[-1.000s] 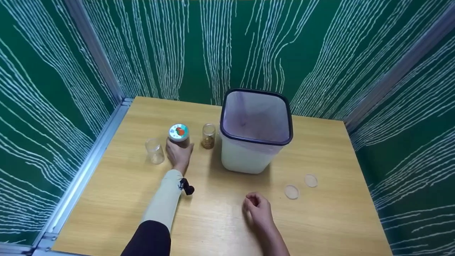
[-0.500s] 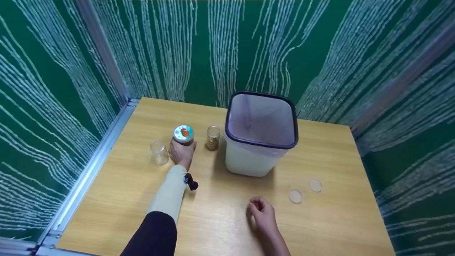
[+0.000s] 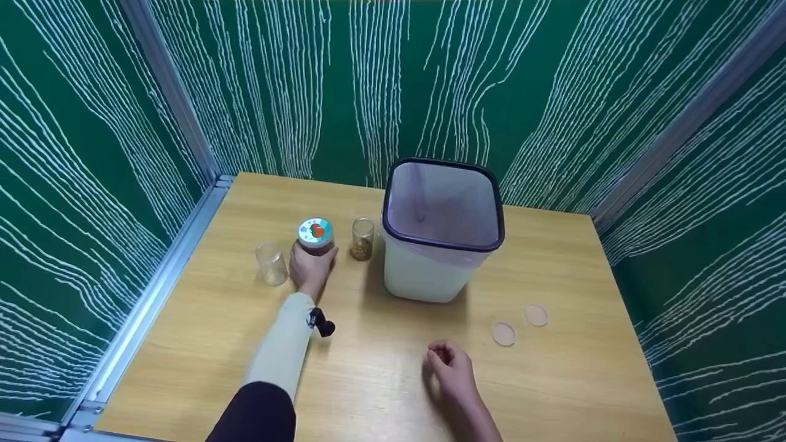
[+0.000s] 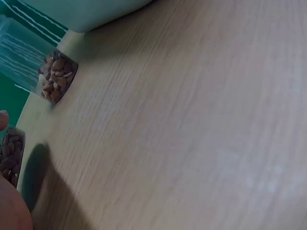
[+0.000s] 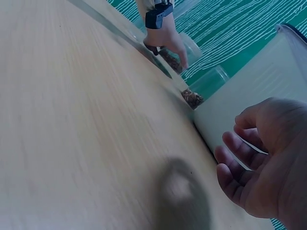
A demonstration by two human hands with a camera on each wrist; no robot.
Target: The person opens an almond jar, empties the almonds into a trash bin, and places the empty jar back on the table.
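My left hand [image 3: 310,268] grips a clear jar of brown nuts [image 4: 10,154], its fingers and thumb round the side. The jar stands at the left of the table under a white and teal lid [image 3: 315,231] with a red fruit picture. Just right of it is a second clear jar [image 3: 362,238], lidless, with brown nuts in its lower part. An empty clear jar [image 3: 271,264] stands close on the left. My right hand [image 3: 453,368] hangs over the table's front half, fingers loosely curled, holding nothing.
A white bin [image 3: 427,276] with a black rim and a pale liner stands at the table's middle back. Two clear round lids [image 3: 504,334] lie right of my right hand. Green walls with white streaks enclose the wooden table [image 3: 368,393].
The view shifts slightly right and then back. Against the table, my left hand stays on the jar and my right hand keeps nearly the same place.
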